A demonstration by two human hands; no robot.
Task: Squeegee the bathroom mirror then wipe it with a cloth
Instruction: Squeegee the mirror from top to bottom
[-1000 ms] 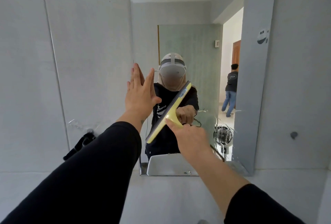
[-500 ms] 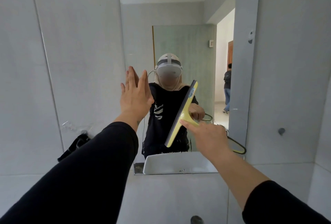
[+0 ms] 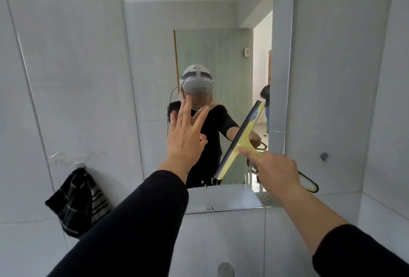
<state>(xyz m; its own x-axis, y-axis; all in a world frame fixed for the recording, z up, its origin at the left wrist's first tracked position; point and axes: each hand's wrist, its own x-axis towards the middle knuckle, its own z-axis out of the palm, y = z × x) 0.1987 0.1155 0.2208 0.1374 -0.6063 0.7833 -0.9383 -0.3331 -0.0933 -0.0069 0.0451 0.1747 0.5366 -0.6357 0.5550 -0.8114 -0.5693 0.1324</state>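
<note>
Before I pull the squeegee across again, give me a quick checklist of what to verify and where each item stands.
1. Grip: right hand closed on the squeegee handle, forefinger along its neck. Ok.
2. Blade against the mirror: contact cannot be judged from this angle. Cannot tell.
3. Blade angle: tilted diagonally, not level or vertical. Not ok for a straight pass.
4. Left hand: open, fingers spread in front of the glass, left of the blade; clear for a rightward or downward pull. Ok.
5. Cloth for wiping: hanging on the wall hook left of the mirror. Ok.
</note>
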